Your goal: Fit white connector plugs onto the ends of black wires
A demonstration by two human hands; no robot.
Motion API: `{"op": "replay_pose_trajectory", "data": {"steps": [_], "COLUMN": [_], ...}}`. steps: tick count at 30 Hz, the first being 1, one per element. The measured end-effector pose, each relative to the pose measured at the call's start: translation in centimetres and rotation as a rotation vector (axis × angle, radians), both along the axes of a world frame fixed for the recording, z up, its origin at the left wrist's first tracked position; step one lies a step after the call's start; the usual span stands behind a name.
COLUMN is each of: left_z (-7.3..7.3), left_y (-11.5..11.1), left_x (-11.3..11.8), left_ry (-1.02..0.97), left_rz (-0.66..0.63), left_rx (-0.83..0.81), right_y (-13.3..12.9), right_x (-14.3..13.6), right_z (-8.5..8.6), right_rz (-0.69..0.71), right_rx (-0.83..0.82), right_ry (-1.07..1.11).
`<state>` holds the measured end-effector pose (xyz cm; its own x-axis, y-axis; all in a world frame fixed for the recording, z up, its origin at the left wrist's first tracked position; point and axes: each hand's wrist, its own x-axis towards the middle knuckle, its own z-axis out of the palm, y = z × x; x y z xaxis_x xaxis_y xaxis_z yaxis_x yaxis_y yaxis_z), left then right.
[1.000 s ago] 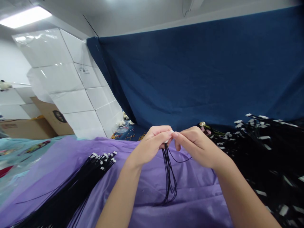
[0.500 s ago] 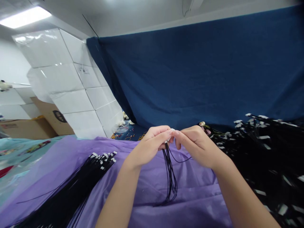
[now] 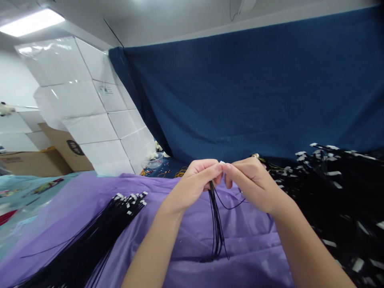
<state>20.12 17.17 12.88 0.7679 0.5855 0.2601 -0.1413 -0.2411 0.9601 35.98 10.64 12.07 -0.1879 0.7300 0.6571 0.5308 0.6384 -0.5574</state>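
My left hand (image 3: 187, 186) grips black cords (image 3: 216, 224); right fingers (image 3: 240, 176) pinch the white tip (image 3: 222, 163). Risk: the loose strand snags, causing tangling.

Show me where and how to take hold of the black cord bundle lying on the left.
I'd take the black cord bundle just below its white tips, from above, closing across the slanting strands: they look narrower there, uncovered.
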Motion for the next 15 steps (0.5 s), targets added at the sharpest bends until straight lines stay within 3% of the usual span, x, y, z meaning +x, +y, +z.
{"op": "replay_pose_trajectory", "data": {"steps": [15], "left_z": [0.28], "left_y": [-0.22], "left_x": [-0.31], "left_ry": [0.003], "left_rz": [-0.036], "left_rx": [0.047], "right_y": [-0.08], "right_x": [-0.32], "right_z": [-0.4], "right_rz": [0.063], "right_rx": [-0.1], "right_ry": [0.106]}}
